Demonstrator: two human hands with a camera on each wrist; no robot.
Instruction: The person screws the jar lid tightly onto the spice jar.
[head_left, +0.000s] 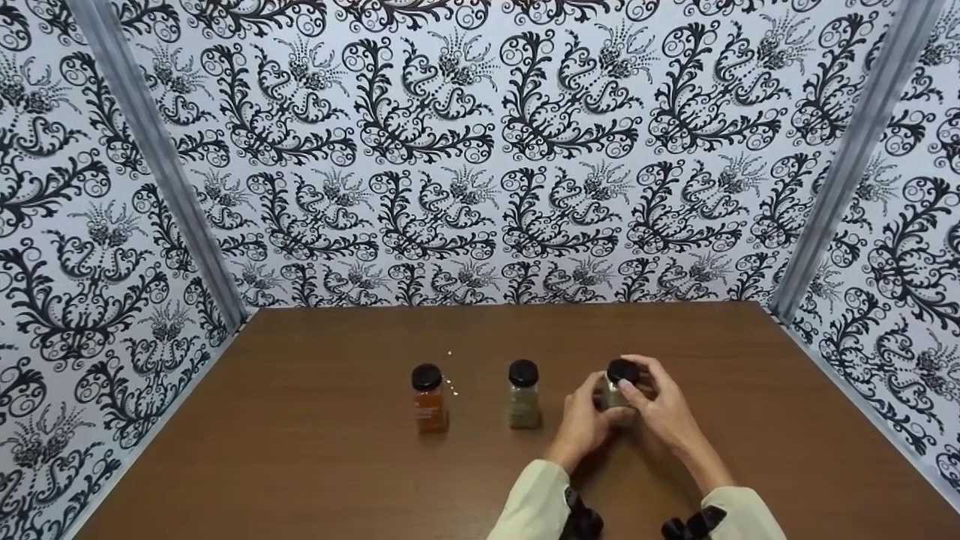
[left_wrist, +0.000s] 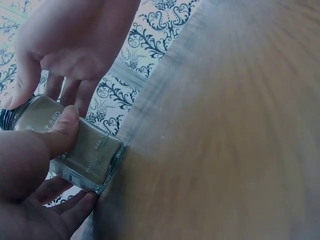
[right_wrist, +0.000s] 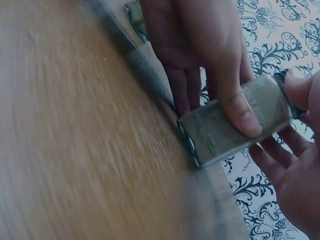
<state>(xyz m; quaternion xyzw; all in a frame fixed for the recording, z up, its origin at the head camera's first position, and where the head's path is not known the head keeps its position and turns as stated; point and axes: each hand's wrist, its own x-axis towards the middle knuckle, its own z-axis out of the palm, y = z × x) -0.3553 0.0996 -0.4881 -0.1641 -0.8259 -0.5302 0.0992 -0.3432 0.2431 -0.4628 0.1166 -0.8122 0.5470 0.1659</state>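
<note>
A glass spice jar (left_wrist: 95,145) of grey-green powder with a black lid (head_left: 622,370) is between both hands at the right of the table. My left hand (head_left: 583,421) grips its body, the thumb lying across the printed glass in both wrist views. My right hand (head_left: 667,411) holds the black lid between thumb and fingers. The jar is upright, its base at the table surface. To its left stands a second jar (head_left: 523,405) of grey-green powder, and farther left a jar (head_left: 430,410) of orange powder; both have black lids.
The brown wooden table (head_left: 337,465) carries a few pale crumbs (head_left: 453,388) beside the orange jar. Patterned black-and-white walls (head_left: 465,150) enclose the back and sides, with grey strips (head_left: 847,150) along their corners.
</note>
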